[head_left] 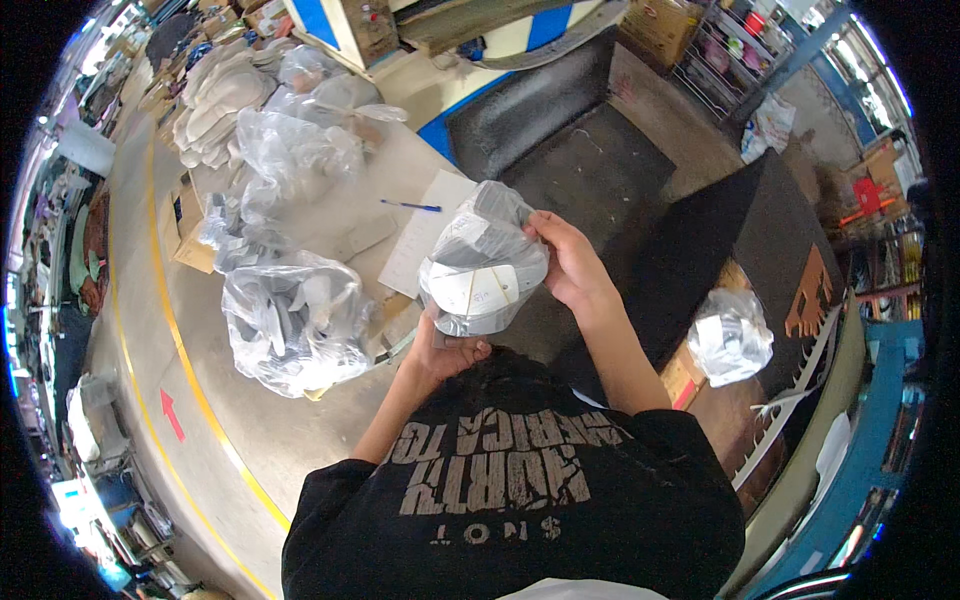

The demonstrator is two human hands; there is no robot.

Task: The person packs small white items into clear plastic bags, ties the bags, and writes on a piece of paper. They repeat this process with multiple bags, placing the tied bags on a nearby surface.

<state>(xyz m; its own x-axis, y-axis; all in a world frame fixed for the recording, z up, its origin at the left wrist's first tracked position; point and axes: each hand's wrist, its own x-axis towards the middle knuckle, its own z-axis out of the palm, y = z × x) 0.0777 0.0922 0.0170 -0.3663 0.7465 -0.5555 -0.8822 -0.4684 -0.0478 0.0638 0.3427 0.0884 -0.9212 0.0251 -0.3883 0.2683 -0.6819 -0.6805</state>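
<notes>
In front of my chest I hold a clear plastic bag (478,225) with grey, flat pieces stacked in it. A white oval piece with a thin band across it (490,289) shows through the film. My left hand (445,352) is closed under the bag's near left end. At the upper right edge, my right hand (572,262) pinches the bag between thumb and fingers. Just left of the bag, a sheet of white paper (418,240) lies on the table, with a blue pen (411,206) beside the bag.
Several clear bags of grey pieces (300,320) crowd the table's left side, with pale stacked pieces (222,95) farther back. Black sheet material (590,160) covers the right. Another filled bag (731,337) sits there on cardboard. Yellow lines (180,345) mark the floor at left.
</notes>
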